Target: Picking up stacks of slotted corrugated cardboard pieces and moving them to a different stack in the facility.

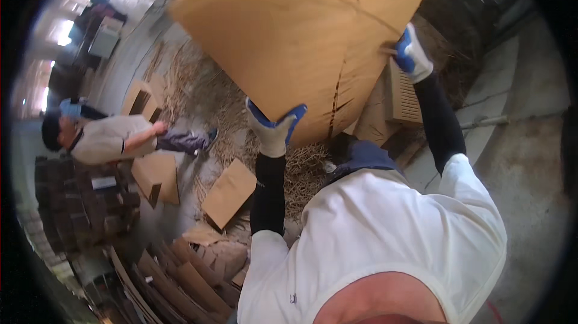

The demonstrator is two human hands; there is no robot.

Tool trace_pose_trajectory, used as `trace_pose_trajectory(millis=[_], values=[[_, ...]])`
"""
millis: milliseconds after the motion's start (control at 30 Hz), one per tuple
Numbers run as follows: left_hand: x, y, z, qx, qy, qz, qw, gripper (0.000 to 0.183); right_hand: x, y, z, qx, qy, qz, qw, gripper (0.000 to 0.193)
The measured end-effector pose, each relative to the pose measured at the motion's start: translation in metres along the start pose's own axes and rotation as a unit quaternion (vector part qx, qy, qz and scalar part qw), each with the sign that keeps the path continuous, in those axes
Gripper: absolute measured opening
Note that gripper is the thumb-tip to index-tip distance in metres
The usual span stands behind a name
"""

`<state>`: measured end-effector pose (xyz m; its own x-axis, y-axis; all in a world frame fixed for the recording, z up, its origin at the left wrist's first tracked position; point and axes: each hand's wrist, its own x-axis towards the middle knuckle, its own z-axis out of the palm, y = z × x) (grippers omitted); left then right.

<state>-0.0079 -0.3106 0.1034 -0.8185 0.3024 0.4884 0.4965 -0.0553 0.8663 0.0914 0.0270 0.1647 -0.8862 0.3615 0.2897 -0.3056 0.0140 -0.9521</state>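
A large brown cardboard sheet [295,35] is raised in front of me, its top running out of view. Dark slits and a torn line cross its lower right part. My left hand [272,128], in a white and blue work glove, grips the sheet's lower edge, with thumb and fingers on either side of it. Higher up, my right hand [414,58], gloved alike, is closed on the right edge. The fingers behind the sheet are partly hidden. Black sleeves cover both forearms.
Cardboard strips [304,173] litter the floor around my legs. A flat cardboard piece [230,194] lies left of my forearm, with stacked sheets [180,276] at lower left. Another person [114,137] stands at left beside a dark stack [84,203]. A slotted cardboard piece [404,98] is near my right forearm.
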Motion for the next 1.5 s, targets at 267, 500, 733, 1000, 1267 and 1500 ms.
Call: trace_pose_trajectory(millis=[267, 500, 733, 1000, 1267, 1500], values=[[0.003, -0.085, 0.035, 0.095, -0.124, -0.078, 0.985, 0.086, 0.027, 0.006, -0.051, -0.005, -0.022, -0.126, 0.992, 0.075], [0.025, -0.123, 0.043, 0.072, -0.087, -0.149, 0.982, 0.061, 0.037, 0.107, -0.054, -0.019, -0.068, -0.057, 0.996, 0.085], [-0.017, -0.214, 0.086, 0.149, -0.119, -0.210, 0.959, 0.058, 0.064, 0.213, -0.097, -0.161, -0.156, 0.063, 0.972, 0.074], [-0.066, -0.293, 0.138, 0.043, -0.086, -0.313, 0.945, 0.070, 0.052, 0.299, -0.142, -0.261, -0.250, 0.129, 0.923, 0.073], [0.043, -0.169, 0.124, 0.244, -0.198, -0.119, 0.942, 0.098, 0.060, 0.301, -0.146, -0.264, -0.258, 0.124, 0.921, 0.074], [0.073, -0.145, 0.186, 0.483, -0.351, -0.046, 0.801, 0.100, 0.057, 0.303, -0.151, -0.278, -0.278, 0.142, 0.908, 0.082]])
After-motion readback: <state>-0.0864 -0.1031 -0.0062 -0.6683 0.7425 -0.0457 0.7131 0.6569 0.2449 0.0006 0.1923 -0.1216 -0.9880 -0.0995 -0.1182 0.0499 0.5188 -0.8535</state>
